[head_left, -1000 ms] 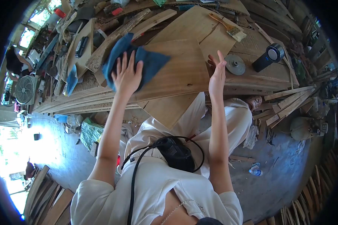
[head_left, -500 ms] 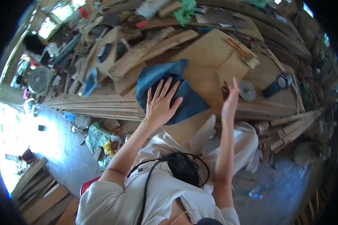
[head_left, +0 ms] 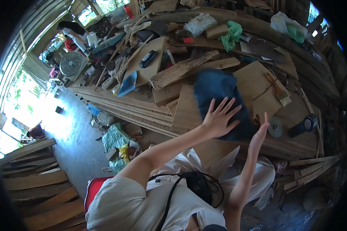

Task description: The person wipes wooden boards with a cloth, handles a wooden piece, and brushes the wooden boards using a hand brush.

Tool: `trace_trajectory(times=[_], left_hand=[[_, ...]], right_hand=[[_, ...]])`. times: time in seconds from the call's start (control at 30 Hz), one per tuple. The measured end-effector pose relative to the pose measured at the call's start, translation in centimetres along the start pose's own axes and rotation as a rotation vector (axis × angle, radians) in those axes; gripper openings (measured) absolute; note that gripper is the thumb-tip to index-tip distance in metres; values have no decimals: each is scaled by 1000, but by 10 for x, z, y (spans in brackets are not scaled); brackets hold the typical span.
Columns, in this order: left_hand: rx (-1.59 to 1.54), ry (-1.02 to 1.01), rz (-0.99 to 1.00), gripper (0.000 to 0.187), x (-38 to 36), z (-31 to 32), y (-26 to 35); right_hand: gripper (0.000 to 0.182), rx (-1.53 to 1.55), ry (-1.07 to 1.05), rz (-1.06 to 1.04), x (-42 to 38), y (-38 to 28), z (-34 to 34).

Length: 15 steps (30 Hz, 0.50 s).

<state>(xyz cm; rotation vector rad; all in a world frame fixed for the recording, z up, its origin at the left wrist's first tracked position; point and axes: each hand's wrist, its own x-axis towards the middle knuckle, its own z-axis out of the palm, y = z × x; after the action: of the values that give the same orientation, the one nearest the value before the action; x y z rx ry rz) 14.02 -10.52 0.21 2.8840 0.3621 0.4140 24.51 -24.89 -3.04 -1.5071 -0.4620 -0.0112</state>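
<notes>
Spread fingers of my left hand (head_left: 221,118) lie on or just over a dark blue cloth (head_left: 216,86), which is slightly blurred. Under the cloth is a flat wooden board (head_left: 187,109). My right hand (head_left: 259,135) is held edge-on at the cloth's right side, with its fingers extended and nothing seen in it. To its right are a round metal disc (head_left: 275,127) and a dark cylindrical tool (head_left: 304,126). Above these, a brush (head_left: 278,90) with a wooden handle rests on a thin board.
Rough planks (head_left: 185,69), a dark case (head_left: 148,59) and plastic bags (head_left: 231,35) cover the back of the bench. A fan (head_left: 71,64) stands at the far left, near a person (head_left: 75,35). Cut planks (head_left: 38,181) lie at the lower left.
The view has shifted toward the left. My left hand and the blue cloth have moved right over the board, closer to my right hand. More of the board's left part shows.
</notes>
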Motion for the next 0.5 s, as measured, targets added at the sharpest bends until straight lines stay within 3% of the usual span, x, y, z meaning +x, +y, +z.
trace_trajectory(times=[0.07, 0.17, 0.27, 0.5], left_hand=[[11, -59, 5, 58, -38, -24, -17], [33, -98, -185, 56, -63, -44, -52], [84, 18, -290, 56, -42, -32, -67], [18, 53, -71, 51, 55, 24, 19]], right_hand=[[64, 107, -34, 84, -2, 3, -2], [64, 174, -56, 144, -3, -4, -2], [64, 128, -38, 101, -3, 0, -1], [63, -19, -9, -9, -1, -1, -1]])
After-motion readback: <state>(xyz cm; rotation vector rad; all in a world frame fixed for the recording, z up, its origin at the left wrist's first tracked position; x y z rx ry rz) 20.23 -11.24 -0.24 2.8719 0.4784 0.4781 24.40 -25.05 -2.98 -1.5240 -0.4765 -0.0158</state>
